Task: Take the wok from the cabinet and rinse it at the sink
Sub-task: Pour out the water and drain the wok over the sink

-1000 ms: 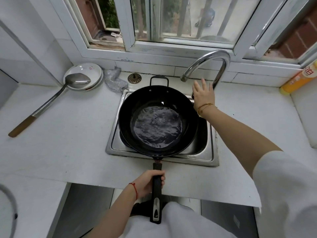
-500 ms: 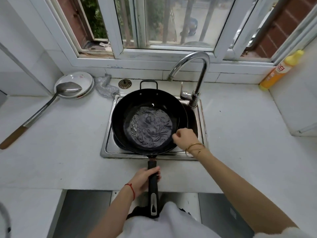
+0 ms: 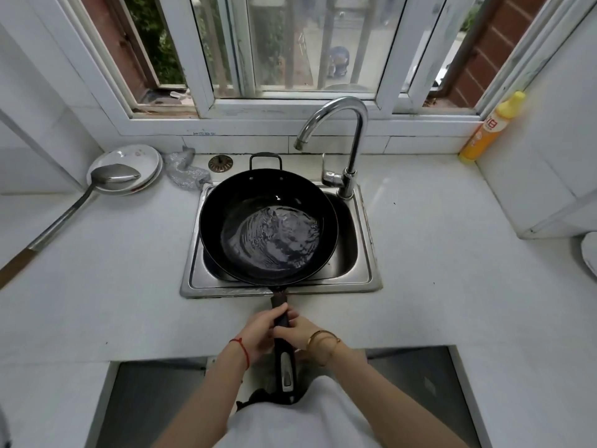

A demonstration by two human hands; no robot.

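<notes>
On the left of the white counter (image 3: 97,253), a big metal ladle (image 3: 114,177) lay with its bowl on a stack of white plates (image 3: 127,158), and its long handle ran off toward the near left corner. Just right of the plates sat a crumpled silvery scrubber (image 3: 184,171) and a small round drain plug (image 3: 220,163).

In the middle, the black wok (image 3: 268,226) sat over the steel sink (image 3: 361,240), with its rim resting on the sink's edge. A shallow pool of water rippled in its bottom. Its small loop handle pointed at the window. Its long handle (image 3: 284,344) pointed straight back at the person, so the wok's long line ran from window to body.

The left hand (image 3: 258,334) was wrapped round that handle from the left. The right hand (image 3: 298,329) was curled on it from the right, just beside the left one and almost touching it. Both hands were equally near. The wok lay straight ahead of them, so a swirl or a tip to pour would probably turn around that handle.

The curved tap (image 3: 342,137) stood behind the wok on the right, and no water ran from its spout.

Far right, a yellow bottle (image 3: 491,130) stood in the corner. Its label had red writing, but it was too small to read.
</notes>
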